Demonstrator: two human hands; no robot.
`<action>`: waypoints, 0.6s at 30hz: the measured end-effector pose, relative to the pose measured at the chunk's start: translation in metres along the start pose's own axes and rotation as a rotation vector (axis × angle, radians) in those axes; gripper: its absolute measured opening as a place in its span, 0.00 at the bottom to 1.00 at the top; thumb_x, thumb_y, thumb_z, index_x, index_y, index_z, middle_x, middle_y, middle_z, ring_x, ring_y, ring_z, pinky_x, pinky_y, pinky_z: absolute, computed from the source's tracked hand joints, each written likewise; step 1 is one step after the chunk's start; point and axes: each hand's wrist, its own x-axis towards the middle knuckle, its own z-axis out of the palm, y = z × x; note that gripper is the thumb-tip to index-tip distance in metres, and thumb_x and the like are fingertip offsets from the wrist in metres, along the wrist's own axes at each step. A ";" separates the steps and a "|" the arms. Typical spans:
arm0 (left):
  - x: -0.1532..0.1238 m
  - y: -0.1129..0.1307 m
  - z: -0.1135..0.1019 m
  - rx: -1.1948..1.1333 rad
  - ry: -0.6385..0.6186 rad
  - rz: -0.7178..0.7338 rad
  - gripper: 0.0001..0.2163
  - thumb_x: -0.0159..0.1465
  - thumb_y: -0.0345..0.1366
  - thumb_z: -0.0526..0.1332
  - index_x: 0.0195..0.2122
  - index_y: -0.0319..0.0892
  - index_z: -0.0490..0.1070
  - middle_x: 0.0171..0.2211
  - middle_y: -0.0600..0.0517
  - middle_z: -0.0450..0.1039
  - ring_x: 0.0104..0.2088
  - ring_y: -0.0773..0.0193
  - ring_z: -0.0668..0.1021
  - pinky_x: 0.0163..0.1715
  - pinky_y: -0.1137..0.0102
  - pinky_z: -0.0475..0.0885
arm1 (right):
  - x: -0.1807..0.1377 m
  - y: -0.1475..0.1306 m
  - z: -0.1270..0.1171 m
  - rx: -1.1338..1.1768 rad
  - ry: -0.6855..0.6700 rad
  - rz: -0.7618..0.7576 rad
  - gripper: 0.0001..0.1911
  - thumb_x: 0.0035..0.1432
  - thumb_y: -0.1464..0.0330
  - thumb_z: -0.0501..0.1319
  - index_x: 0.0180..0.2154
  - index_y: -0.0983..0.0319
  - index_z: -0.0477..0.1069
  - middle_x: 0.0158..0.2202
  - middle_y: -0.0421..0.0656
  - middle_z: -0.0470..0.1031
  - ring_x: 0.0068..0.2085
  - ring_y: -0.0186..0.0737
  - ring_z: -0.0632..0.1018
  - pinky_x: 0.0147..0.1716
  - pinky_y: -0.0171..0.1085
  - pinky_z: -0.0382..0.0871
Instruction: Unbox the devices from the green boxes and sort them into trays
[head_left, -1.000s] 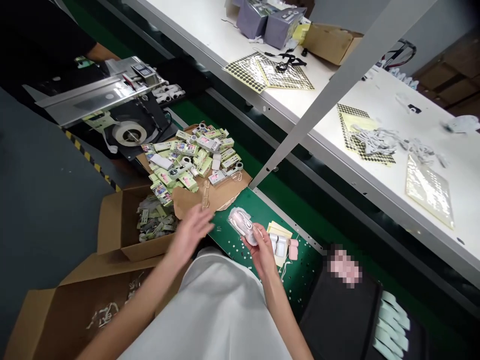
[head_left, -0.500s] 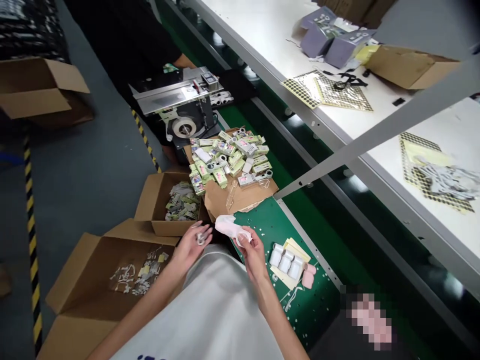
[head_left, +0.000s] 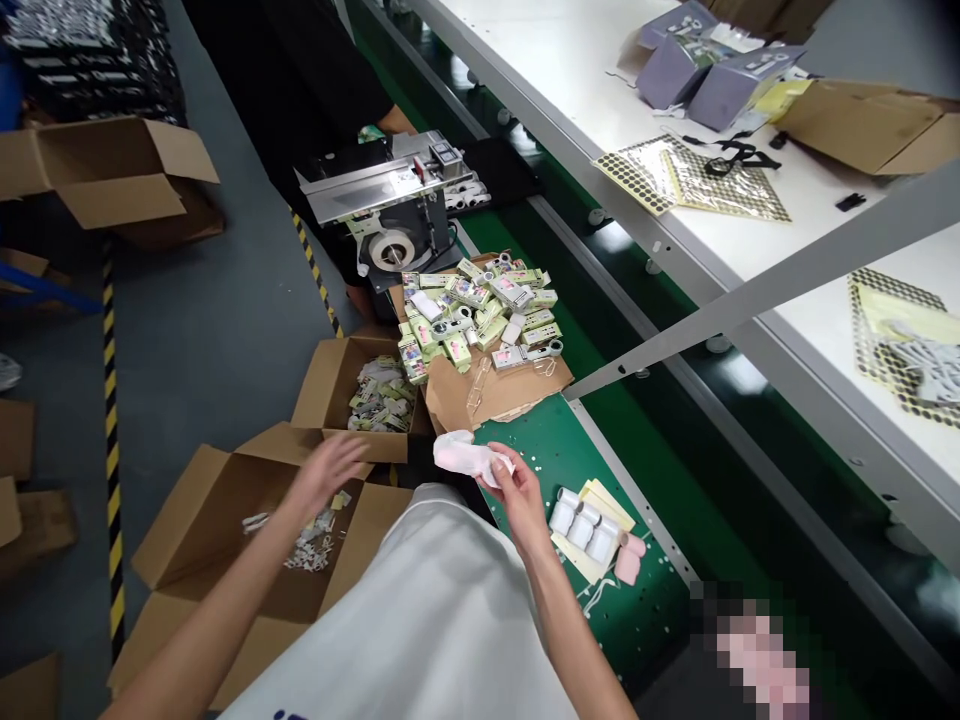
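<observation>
My right hand (head_left: 519, 502) grips a soft pink-and-white wrapped bundle (head_left: 466, 456) at the near end of a green dotted mat (head_left: 544, 440). My left hand (head_left: 326, 473) hangs over a large open cardboard box (head_left: 187, 530), fingers apart, holding nothing I can see. Small white and yellow scraps (head_left: 311, 540) lie in that box below it. Just past the bundle, a heap of small green-and-white packages (head_left: 480, 320) sits on brown paper (head_left: 510, 398). Several white cylinders (head_left: 581, 530) stand on yellow paper right of my right hand.
A smaller open box (head_left: 337, 385) of paper scraps stands beside the heap. Beyond it is a tape machine (head_left: 390, 200), next to a co-worker's dark sleeve (head_left: 315, 70). A white bench (head_left: 525, 60) with sticker sheets runs along the right, and a grey diagonal bar (head_left: 750, 280) crosses above the mat.
My left hand has moved left from beside the bundle to over the large box, and the small item it held is no longer visible. The view has swung slightly left.
</observation>
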 end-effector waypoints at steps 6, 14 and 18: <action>-0.014 -0.067 0.103 0.390 -0.509 0.017 0.19 0.50 0.50 0.75 0.34 0.40 0.81 0.33 0.46 0.79 0.33 0.55 0.79 0.32 0.67 0.76 | -0.010 -0.015 0.001 -0.450 0.013 -0.235 0.20 0.54 0.55 0.69 0.45 0.60 0.81 0.42 0.45 0.83 0.42 0.44 0.80 0.45 0.39 0.74; -0.006 -0.101 0.136 0.340 -0.340 0.195 0.21 0.48 0.54 0.75 0.27 0.40 0.76 0.25 0.52 0.74 0.27 0.64 0.73 0.27 0.73 0.67 | -0.031 -0.019 -0.019 -0.452 0.274 -0.300 0.19 0.56 0.56 0.68 0.46 0.60 0.80 0.44 0.45 0.82 0.42 0.44 0.79 0.44 0.39 0.72; -0.009 -0.105 0.154 0.173 -0.433 -0.017 0.17 0.51 0.49 0.75 0.31 0.40 0.76 0.30 0.50 0.78 0.32 0.60 0.77 0.32 0.70 0.72 | -0.041 -0.022 -0.020 -0.445 0.354 -0.324 0.20 0.57 0.56 0.67 0.47 0.60 0.79 0.44 0.46 0.82 0.42 0.45 0.79 0.43 0.40 0.73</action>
